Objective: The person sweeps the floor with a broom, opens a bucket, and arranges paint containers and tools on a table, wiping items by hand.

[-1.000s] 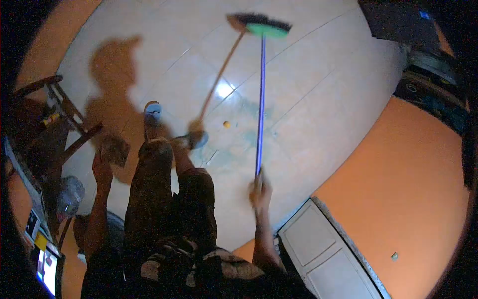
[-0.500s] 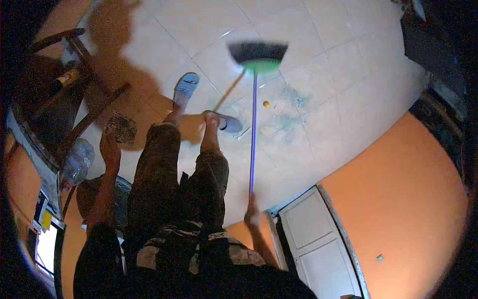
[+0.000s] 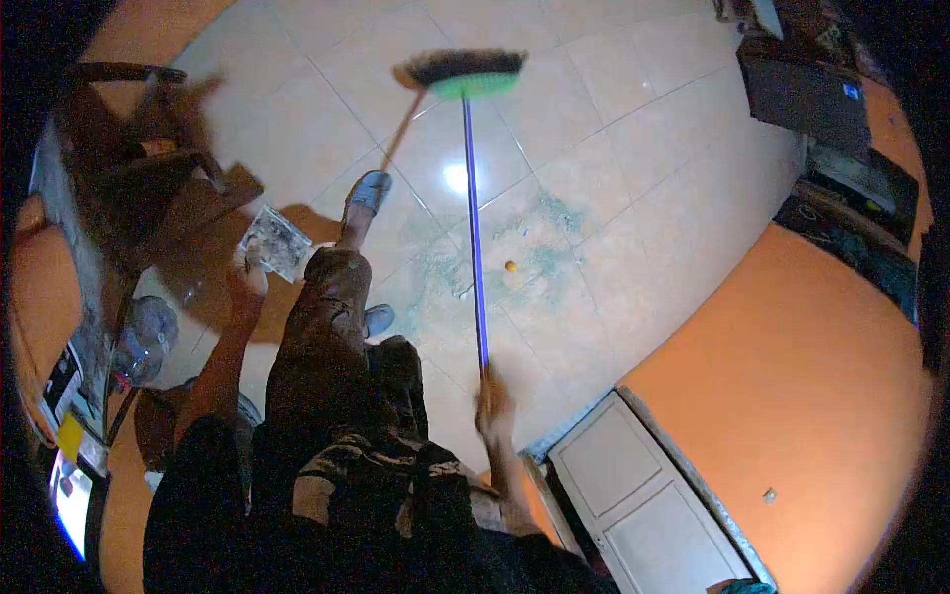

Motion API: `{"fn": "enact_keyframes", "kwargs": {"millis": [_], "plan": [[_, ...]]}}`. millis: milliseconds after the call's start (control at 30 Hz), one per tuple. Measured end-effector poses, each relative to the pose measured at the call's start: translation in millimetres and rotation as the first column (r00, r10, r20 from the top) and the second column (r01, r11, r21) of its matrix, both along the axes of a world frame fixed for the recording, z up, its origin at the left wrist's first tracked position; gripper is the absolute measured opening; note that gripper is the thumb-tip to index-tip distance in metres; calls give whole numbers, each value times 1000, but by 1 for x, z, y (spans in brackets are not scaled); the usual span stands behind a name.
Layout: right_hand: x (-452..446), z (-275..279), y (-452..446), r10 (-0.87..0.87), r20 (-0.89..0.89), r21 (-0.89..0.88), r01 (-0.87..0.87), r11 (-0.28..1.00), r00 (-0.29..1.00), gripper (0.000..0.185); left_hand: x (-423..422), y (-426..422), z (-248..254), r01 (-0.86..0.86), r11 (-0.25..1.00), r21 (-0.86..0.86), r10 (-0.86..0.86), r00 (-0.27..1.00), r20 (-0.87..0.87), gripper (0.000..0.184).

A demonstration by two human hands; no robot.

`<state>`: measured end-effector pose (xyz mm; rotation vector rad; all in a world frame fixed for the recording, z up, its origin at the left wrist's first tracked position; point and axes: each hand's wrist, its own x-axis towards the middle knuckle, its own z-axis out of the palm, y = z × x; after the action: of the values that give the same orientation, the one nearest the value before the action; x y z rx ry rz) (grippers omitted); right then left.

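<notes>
With fingers clamped, right hand (image 3: 492,408) on broom (image 3: 476,238), left hand (image 3: 247,285) on flat panel (image 3: 277,241), stroke pale debris (image 3: 559,213) low, away from floor's (image 3: 663,163) right edge.

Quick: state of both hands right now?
Left hand: closed, holding a flat smudged square piece.
Right hand: closed around the broom handle.

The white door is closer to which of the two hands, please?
Right. The right hand, around the broom handle, is on the same side as the white door; the left hand is farther off, beyond the legs.
</notes>
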<state>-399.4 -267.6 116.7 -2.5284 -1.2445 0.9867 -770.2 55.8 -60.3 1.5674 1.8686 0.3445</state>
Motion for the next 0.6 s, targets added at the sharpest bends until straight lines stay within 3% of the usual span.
{"fn": "enact_keyframes", "kwargs": {"millis": [33, 100, 167, 200, 233, 300, 333, 400, 433, 467, 500, 533, 567, 600], "plan": [[-2, -13, 54, -289, -153, -46, 285, 957, 945, 44, -1, -10, 10, 14, 999, 38, -13, 1000, -22, 49], [4, -74, 89, -234, -291, 131, 281, 951, 928, 43, -10, -29, 34, -12, 999, 38, 14, 998, -59, 51], [24, -157, 85, -160, -318, 199, 230, 953, 935, 47, -16, -42, 41, -149, 973, -176, 138, 988, -73, 52], [22, -170, 77, -194, -394, 161, 275, 948, 898, 47, -45, -38, 44, -78, 950, -301, 82, 997, 1, 52], [23, -161, 70, -306, -427, 6, 341, 940, 851, 45, -61, -26, 39, -3, 908, -418, 41, 996, 80, 52], [14, -196, -19, -170, -366, 146, 237, 961, 915, 43, -65, -38, 51, 161, 921, -356, -159, 987, 37, 51], [-9, -180, -80, -219, -338, 26, 242, 970, 915, 44, -55, -54, 57, 282, 938, -199, -309, 943, -120, 49], [-57, -140, -200, -287, -270, -221, 231, 947, 919, 47, -60, -104, 79, 191, 979, 76, -181, 977, -116, 46], [-71, -96, -238, -330, -269, -327, 237, 915, 905, 43, -45, -113, 86, -39, 988, 146, 28, 997, 74, 44], [-86, -45, -270, -368, -262, -431, 233, 872, 892, 39, -34, -125, 92, -271, 948, 165, 223, 939, 263, 42], [-101, -67, -360, -159, -205, 201, 201, 959, 966, 45, -27, -136, 102, -330, 940, 89, 286, 901, 326, 41], [-103, -13, -375, -419, -290, -258, 351, 900, 861, 42, -19, -138, 113, -378, 926, 19, 341, 855, 390, 40], [-118, 17, -387, -416, -296, -285, 336, 898, 860, 42, -35, -134, 117, -416, 908, -49, 391, 801, 453, 40], [-119, 34, -386, -439, -299, -325, 342, 882, 847, 41, -33, -124, 85, -405, 914, 35, 301, 732, 611, 41]]}}
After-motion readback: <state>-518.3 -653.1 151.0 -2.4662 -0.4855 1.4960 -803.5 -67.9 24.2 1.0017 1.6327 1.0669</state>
